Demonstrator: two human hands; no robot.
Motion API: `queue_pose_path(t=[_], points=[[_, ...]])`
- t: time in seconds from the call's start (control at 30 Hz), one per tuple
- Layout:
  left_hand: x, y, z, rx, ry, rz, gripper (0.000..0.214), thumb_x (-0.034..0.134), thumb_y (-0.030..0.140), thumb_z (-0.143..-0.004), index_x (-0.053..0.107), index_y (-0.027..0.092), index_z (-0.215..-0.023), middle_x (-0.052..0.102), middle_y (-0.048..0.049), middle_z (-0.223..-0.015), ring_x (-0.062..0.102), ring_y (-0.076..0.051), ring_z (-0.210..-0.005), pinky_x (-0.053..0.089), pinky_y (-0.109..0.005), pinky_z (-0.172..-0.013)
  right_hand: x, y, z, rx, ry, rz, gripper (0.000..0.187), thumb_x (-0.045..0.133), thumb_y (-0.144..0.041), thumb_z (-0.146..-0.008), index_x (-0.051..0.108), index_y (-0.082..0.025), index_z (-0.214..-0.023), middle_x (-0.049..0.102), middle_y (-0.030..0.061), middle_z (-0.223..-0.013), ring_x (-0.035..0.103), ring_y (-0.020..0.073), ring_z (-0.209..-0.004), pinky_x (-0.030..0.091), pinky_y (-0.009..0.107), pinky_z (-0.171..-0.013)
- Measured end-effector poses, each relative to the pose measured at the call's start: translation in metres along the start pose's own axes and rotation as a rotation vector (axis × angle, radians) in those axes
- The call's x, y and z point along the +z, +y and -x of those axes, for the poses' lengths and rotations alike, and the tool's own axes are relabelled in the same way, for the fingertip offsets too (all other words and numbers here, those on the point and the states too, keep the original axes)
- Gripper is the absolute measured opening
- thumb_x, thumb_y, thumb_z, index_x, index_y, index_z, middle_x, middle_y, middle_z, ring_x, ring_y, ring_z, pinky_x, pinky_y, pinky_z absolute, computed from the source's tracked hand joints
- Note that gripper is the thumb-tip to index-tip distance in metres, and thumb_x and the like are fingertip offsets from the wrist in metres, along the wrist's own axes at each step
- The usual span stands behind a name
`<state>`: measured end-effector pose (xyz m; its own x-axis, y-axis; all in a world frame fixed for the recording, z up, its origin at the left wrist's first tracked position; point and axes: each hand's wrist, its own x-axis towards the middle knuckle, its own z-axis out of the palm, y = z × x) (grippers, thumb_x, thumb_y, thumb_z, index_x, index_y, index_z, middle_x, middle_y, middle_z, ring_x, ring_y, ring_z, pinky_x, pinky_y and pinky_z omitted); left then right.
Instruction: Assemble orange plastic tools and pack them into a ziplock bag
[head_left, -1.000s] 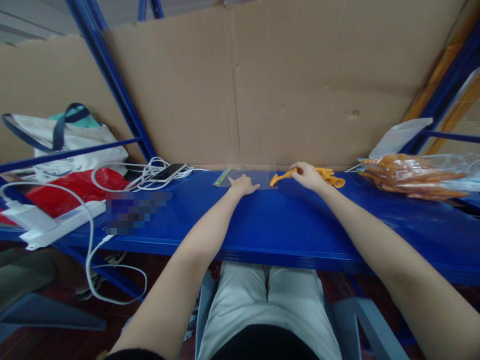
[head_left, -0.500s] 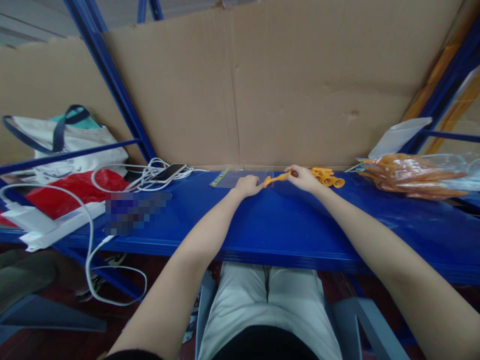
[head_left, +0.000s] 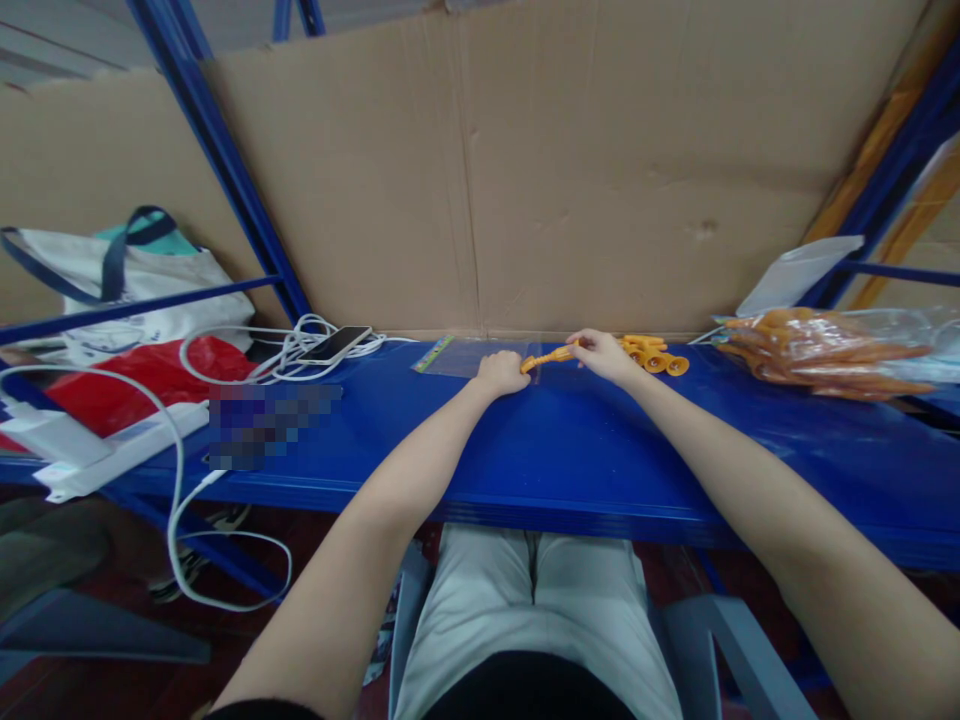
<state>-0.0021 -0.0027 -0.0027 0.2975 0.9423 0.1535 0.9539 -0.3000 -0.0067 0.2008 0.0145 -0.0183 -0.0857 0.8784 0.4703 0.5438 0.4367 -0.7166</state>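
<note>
A thin yellow-orange plastic piece with a ribbed-looking shaft stretches between my two hands, just over the blue tabletop. My left hand is closed at its left end, with the fingertips partly hidden. The other end is pinched in the fingers of my right hand. Beside the left hand, a flat clear plastic bag with a green and yellow printed strip lies on the table. Several similar yellow-orange pieces with round cup-like ends lie in a pile just right of my right hand.
A clear bag of orange pieces lies at the right. On the left are a phone on coiled white cables, a power strip, a red bag and a white tote. Cardboard stands along the back.
My left hand has shifted slightly right and closed around the piece's left end. The piece has moved slightly left, and the clear bag has shifted a little.
</note>
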Motion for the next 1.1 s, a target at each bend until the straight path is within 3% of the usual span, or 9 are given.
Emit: queue_pose_path(t=[0.17,0.33,0.6,0.87,0.97,1.1], points=[[0.001,0.000,-0.002,-0.006,0.001,0.023,0.035,0.054,0.035,-0.088,0.071,0.014,-0.110,0.071,-0.0160,-0.115,0.066,-0.031,-0.111,0.053,-0.036,-0.091,-0.001,-0.001,0.001,-0.012,0.002,0.024,0.010,0.057,-0.017,-0.080,0.064,-0.016,-0.088,0.064,0.0021,-0.072,0.056,0.0117,-0.054,0.050,0.026,-0.057],[0.005,-0.001,-0.005,0.040,0.060,0.072,0.037,0.053,0.045,-0.092,0.070,0.013,-0.100,0.071,-0.0168,-0.109,0.067,-0.029,-0.106,0.052,-0.035,-0.088,-0.003,0.008,-0.002,-0.026,0.027,0.060,0.014,0.057,-0.021,-0.079,0.065,-0.016,-0.089,0.065,0.0036,-0.075,0.058,0.0144,-0.060,0.051,0.028,-0.059],[0.006,0.001,-0.006,0.236,0.171,0.140,0.018,0.046,0.013,-0.089,0.063,0.011,-0.095,0.065,-0.0151,-0.108,0.063,-0.023,-0.101,0.050,-0.031,-0.089,0.006,0.010,-0.004,-0.034,0.015,-0.038,0.015,0.062,-0.025,-0.078,0.065,-0.017,-0.090,0.065,0.0027,-0.073,0.061,0.0153,-0.064,0.054,0.029,-0.061],[0.009,0.011,-0.005,0.403,0.214,0.205,0.021,0.043,0.009,-0.087,0.062,0.012,-0.095,0.063,-0.0125,-0.105,0.062,-0.020,-0.098,0.049,-0.031,-0.091,0.018,0.001,-0.001,-0.114,-0.059,-0.026,0.014,0.068,-0.026,-0.072,0.068,-0.017,-0.083,0.065,0.0014,-0.073,0.059,0.0148,-0.067,0.051,0.030,-0.069],[0.004,0.001,-0.010,0.316,0.244,0.197,0.023,0.042,0.013,-0.089,0.064,0.012,-0.095,0.065,-0.0137,-0.106,0.062,-0.021,-0.100,0.049,-0.032,-0.091,0.018,-0.002,0.001,-0.098,-0.113,0.017,0.017,0.070,-0.028,-0.070,0.069,-0.016,-0.082,0.064,0.0002,-0.069,0.057,0.0142,-0.063,0.049,0.029,-0.064],[-0.003,-0.030,-0.017,-0.055,0.289,0.182,0.030,0.041,0.014,-0.090,0.067,0.012,-0.105,0.068,-0.0147,-0.112,0.063,-0.025,-0.109,0.049,-0.033,-0.096,0.016,-0.005,0.004,-0.075,-0.185,0.100,0.018,0.072,-0.030,-0.072,0.070,-0.016,-0.083,0.067,0.0010,-0.071,0.058,0.0145,-0.064,0.047,0.027,-0.062]])
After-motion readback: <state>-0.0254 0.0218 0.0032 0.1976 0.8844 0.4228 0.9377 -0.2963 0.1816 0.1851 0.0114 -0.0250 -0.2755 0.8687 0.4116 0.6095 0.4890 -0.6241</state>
